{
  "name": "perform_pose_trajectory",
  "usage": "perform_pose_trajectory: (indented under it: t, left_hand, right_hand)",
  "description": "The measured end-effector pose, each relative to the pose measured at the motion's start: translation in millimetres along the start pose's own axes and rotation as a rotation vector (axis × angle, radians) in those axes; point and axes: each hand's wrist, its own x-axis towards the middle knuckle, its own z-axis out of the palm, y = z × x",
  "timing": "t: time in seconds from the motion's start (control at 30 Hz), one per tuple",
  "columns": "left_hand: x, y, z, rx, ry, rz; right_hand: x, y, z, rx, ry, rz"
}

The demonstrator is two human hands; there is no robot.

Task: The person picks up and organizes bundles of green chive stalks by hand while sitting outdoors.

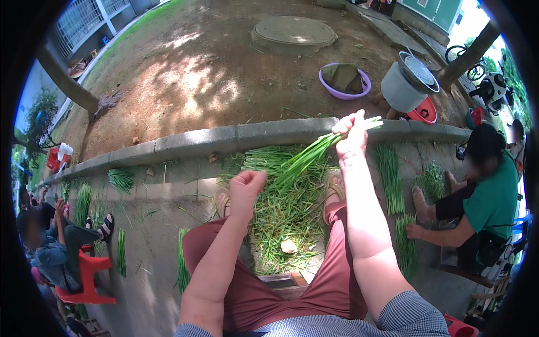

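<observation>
My right hand (352, 136) is wrapped round a bunch of long green chives (310, 156), pale ends sticking out to the right and leafy ends hanging down to the left. Just left of those leaf ends is my left hand (247, 192), fingers pinched together; whatever lies between them is too small to make out. Beneath both hands, a heap of loose green and yellowed leaves (292, 219) covers the ground between my feet. A pile of chives (264, 159) lies at its far side, against the kerb. One pale round lump (288, 246) rests on the near part of the heap.
A stone kerb (196, 141) crosses in front. Beyond it are a purple basin (345, 94) and a white bucket (401, 87). More chives (389, 174) lie at my right, near a seated person in green (488, 202). Another person sits by a red stool (87, 278) at left.
</observation>
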Motion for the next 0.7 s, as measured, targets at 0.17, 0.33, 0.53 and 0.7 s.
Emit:
perform_pose_trajectory:
  t: [0.17,0.33,0.53,0.7]
  left_hand:
    - [-32.6,-46.4,-9.5,0.543,-0.061,0.364]
    - [-92.8,-29.6,-14.5,0.72,-0.05,0.406]
    - [-161.8,-22.1,-4.8,0.711,0.011,0.54]
    - [-187.9,-19.4,-3.2,0.338,-0.059,0.437]
  right_hand:
    - [-60.6,15.7,29.2,-0.638,-0.102,0.09]
    - [-133.9,49.9,32.7,-0.987,-0.328,-0.014]
    - [-225.5,63.9,17.4,-1.245,-0.543,-0.052]
    - [-280.4,65.4,22.2,-1.447,-0.577,-0.222]
